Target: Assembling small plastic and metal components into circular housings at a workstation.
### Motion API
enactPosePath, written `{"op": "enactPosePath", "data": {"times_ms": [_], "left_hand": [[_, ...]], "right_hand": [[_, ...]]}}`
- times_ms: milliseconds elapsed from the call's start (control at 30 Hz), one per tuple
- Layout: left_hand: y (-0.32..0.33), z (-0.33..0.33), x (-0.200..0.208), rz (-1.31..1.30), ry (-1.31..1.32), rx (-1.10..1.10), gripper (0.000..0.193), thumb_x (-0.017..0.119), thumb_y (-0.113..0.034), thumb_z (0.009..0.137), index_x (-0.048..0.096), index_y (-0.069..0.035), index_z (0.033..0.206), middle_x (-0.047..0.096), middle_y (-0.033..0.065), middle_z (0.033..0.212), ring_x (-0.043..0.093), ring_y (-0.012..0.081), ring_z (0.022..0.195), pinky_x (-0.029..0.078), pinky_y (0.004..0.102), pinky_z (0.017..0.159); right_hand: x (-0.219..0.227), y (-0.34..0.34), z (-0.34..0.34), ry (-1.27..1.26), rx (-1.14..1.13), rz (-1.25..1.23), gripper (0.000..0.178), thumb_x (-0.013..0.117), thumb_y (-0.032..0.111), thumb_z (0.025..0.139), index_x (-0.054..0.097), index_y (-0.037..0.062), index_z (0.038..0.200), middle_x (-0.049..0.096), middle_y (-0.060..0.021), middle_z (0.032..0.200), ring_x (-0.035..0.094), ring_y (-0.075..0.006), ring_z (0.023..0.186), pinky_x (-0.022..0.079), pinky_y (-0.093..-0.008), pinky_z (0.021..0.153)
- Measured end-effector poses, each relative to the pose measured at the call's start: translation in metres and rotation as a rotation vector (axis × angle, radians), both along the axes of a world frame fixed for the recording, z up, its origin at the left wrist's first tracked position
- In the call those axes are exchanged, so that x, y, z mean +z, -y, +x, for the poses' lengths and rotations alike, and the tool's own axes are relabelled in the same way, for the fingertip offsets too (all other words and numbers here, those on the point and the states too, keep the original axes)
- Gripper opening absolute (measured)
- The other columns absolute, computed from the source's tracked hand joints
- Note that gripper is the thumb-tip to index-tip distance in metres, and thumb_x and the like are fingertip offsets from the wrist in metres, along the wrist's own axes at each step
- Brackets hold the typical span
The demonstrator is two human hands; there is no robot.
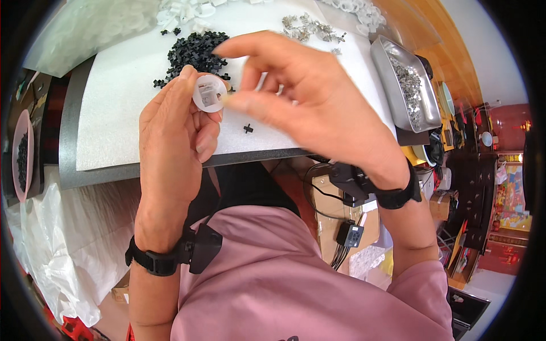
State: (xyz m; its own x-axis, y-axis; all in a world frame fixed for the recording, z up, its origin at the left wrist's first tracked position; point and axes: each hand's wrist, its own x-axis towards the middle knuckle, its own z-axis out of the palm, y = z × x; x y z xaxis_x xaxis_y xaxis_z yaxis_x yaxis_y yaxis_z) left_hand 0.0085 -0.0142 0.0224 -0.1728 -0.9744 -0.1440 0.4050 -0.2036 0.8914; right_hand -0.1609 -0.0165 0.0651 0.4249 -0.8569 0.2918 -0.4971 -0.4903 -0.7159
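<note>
White plastic cap [209, 93], small, light and stiff by the look of it, sits pinched at its rim in the left hand [173, 142]; the right hand [307, 102] hovers half open at its edge, holding nothing I can make out. Below, black clips [196, 51] scatter on a foam sheet [125, 108]; a metal tray [406, 85] stands right.

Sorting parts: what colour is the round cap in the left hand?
White, translucent round cap, clearest in the head view.
</note>
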Motion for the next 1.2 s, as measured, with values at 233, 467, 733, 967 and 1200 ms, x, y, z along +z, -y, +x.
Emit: {"op": "enactPosePath", "data": {"times_ms": [233, 467, 733, 967, 1200], "left_hand": [[0.003, 0.001, -0.003, 0.035, -0.164, -0.054, 0.033, 0.046, -0.027, 0.098, 0.058, 0.0, 0.085, 0.05, 0.0009, 0.065, 0.036, 0.0064, 0.049, 0.025, 0.0231, 0.043], [0.002, 0.007, -0.008, -0.073, -0.149, -0.141, 0.035, 0.044, -0.027, 0.097, 0.06, 0.004, 0.091, 0.054, 0.0026, 0.07, 0.041, 0.0074, 0.054, 0.03, 0.0234, 0.046], [0.002, 0.008, -0.01, -0.074, -0.194, -0.096, 0.041, 0.042, -0.027, 0.099, 0.06, 0.009, 0.105, 0.057, 0.0027, 0.075, 0.042, 0.0058, 0.054, 0.031, 0.0214, 0.046], [0.001, 0.009, -0.011, -0.064, -0.209, -0.094, 0.043, 0.04, -0.027, 0.099, 0.059, 0.01, 0.107, 0.057, 0.0021, 0.076, 0.042, 0.0054, 0.054, 0.032, 0.021, 0.046], [-0.001, 0.01, -0.009, -0.08, -0.19, -0.093, 0.042, 0.04, -0.026, 0.099, 0.059, 0.011, 0.106, 0.057, 0.0026, 0.075, 0.042, 0.0056, 0.054, 0.031, 0.0211, 0.046]], "right_hand": [[-0.009, 0.009, 0.009, -0.207, 0.036, -0.274, 0.019, 0.064, 0.016, 0.081, 0.061, 0.0007, 0.092, 0.058, -0.0143, 0.086, 0.06, -0.0344, 0.079, 0.05, -0.0413, 0.07], [-0.008, 0.009, -0.005, -0.111, 0.037, -0.247, 0.014, 0.06, 0.013, 0.082, 0.06, 0.0029, 0.092, 0.057, -0.0123, 0.084, 0.06, -0.0326, 0.082, 0.05, -0.0408, 0.07], [-0.009, -0.016, -0.015, -0.485, 0.17, -0.087, 0.011, 0.057, 0.007, 0.081, 0.057, 0.0059, 0.093, 0.054, -0.0108, 0.094, 0.059, -0.0319, 0.08, 0.049, -0.0425, 0.065], [-0.01, -0.016, -0.013, -0.579, 0.167, -0.039, 0.009, 0.054, -0.002, 0.077, 0.053, 0.0021, 0.085, 0.054, -0.0146, 0.09, 0.06, -0.0349, 0.079, 0.048, -0.0439, 0.064], [-0.006, -0.017, -0.012, -0.592, 0.12, -0.028, 0.015, 0.057, -0.003, 0.074, 0.053, -0.0007, 0.089, 0.054, -0.0171, 0.09, 0.061, -0.0372, 0.08, 0.05, -0.0443, 0.065]]}}
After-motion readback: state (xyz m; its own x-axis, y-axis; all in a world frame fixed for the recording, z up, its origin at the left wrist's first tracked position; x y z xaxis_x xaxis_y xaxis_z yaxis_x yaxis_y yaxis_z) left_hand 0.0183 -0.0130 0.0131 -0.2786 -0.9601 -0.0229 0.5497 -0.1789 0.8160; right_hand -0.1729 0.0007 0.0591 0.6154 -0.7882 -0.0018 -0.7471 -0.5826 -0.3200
